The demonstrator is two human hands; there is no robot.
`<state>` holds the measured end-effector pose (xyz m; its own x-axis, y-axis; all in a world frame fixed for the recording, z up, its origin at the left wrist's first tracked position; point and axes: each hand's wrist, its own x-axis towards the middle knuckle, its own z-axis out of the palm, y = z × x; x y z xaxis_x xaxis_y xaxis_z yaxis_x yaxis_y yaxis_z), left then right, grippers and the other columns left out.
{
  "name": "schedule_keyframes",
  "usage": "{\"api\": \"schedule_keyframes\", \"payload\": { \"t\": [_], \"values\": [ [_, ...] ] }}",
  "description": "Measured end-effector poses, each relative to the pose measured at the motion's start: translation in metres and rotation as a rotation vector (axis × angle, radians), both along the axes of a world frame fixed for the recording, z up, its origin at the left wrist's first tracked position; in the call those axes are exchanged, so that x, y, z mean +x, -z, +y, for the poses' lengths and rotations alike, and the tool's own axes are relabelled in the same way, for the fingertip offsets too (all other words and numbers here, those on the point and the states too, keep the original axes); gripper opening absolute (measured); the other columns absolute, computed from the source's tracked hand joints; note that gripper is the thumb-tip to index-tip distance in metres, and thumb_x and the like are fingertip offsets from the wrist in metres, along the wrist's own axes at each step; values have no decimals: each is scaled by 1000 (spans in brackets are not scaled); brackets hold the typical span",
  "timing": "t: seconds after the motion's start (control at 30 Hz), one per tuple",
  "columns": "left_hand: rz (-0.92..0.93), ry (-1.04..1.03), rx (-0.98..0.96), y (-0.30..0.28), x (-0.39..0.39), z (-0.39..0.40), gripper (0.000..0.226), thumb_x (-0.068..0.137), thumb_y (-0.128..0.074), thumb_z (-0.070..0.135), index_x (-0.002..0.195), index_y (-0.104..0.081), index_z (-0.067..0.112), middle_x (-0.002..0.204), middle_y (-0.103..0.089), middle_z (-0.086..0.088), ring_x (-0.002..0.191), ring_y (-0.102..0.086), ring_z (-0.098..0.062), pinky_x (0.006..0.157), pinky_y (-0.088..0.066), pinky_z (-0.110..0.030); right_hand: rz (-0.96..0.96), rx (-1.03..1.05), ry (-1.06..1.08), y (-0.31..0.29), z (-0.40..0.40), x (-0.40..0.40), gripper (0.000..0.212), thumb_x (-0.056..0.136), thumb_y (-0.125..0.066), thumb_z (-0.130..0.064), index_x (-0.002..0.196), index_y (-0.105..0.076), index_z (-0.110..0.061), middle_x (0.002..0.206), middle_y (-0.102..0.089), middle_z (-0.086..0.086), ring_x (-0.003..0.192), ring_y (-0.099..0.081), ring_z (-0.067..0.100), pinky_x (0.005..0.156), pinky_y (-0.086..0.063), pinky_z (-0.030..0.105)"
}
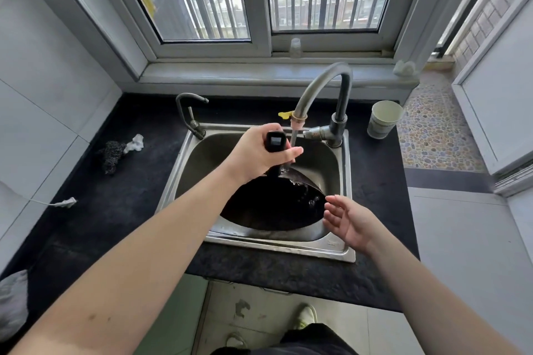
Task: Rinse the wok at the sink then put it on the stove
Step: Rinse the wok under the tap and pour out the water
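both forearms reach in from six o'clock; left hand [259, 153] grips the wok [274, 204] handle in the sink [331, 245], right hand [349, 222] relaxed wide at three o'clock. tilt it so the stream sweeps the whole bowl.

no readable text anywhere, print on the paper cup [383, 119] too blurred to make out

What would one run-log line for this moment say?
stage: rinsing | left hand: grips wok handle | right hand: open beside wok | tap: running | wok: in sink

Head view, steeply down over sink [334, 248]
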<state>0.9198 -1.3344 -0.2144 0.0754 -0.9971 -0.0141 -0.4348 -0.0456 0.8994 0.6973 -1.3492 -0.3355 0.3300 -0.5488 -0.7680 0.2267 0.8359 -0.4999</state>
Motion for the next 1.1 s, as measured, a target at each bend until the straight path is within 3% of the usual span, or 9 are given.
{"api": "schedule_keyframes", "payload": {
  "t": [0.17,0.27,0.43,0.53,0.63,0.73,0.8,0.93,1.1],
  "values": [
    [176,-47,5,6,3,-1,28,90,-66,23,70,-55,7,58,-54,-5,63,-51,-23,74,-48,-40,89,-55,-34,-2,-16,1,14,96,-53,-19,89,-63,-12,72,-61,1,51,-59,9,57,-54,25],
    [156,26,31,5,10,3,30,92,-65,23,66,-60,9,60,-61,-4,68,-59,-24,82,-51,-42,171,-133,-78,-9,-32,12,12,95,-53,-19,88,-62,-14,72,-58,0,50,-57,9,53,-52,22],
    [152,40,39,8,16,14,30,92,-63,21,63,-68,25,80,-74,-5,81,-65,-9,89,-47,-32,312,-354,-171,-17,-55,30,19,100,-45,-19,97,-63,-15,77,-58,2,61,-56,13,61,-49,24],
    [195,15,16,14,22,20,31,91,-63,23,62,-64,14,65,-68,-4,75,-65,-26,92,-52,-44,377,-417,-185,-20,-61,37,21,101,-42,-18,102,-63,-15,79,-59,2,60,-57,13,59,-50,23],
    [195,-39,-41,18,25,26,39,91,-61,20,55,-52,10,46,-50,2,63,-56,-43,80,-51,-50,435,-451,-186,-19,-62,42,22,101,-42,-17,107,-63,-13,80,-59,4,60,-56,13,60,-49,25],
    [269,-91,-110,25,31,33,39,86,-62,19,51,-48,10,41,-41,4,46,-42,-27,67,-49,-55,501,-501,-209,-16,-64,44,24,101,-42,-18,111,-63,-12,86,-61,7,62,-56,14,62,-49,26],
    [341,-146,-135,26,35,34,40,84,-62,17,49,-44,9,41,-38,2,44,-36,-21,58,-44,-50,527,-527,-212,-15,-65,45,26,102,-39,-17,111,-63,-12,90,-62,8,64,-56,15,62,-48,26],
    [430,-249,-183,23,35,31,41,84,-61,11,54,-40,-6,40,-36,-1,42,-33,-20,53,-35,-35,536,-530,-210,-14,-70,45,28,102,-37,-17,111,-62,-12,93,-63,9,66,-57,15,61,-48,26],
    [393,-304,-208,23,29,24,40,85,-60,4,50,-42,-3,41,-36,-4,45,-34,-23,53,-36,-41,522,-571,-266,-11,-90,45,26,101,-42,-22,115,-63,-16,96,-63,8,69,-58,15,62,-49,25]
  ]
}}
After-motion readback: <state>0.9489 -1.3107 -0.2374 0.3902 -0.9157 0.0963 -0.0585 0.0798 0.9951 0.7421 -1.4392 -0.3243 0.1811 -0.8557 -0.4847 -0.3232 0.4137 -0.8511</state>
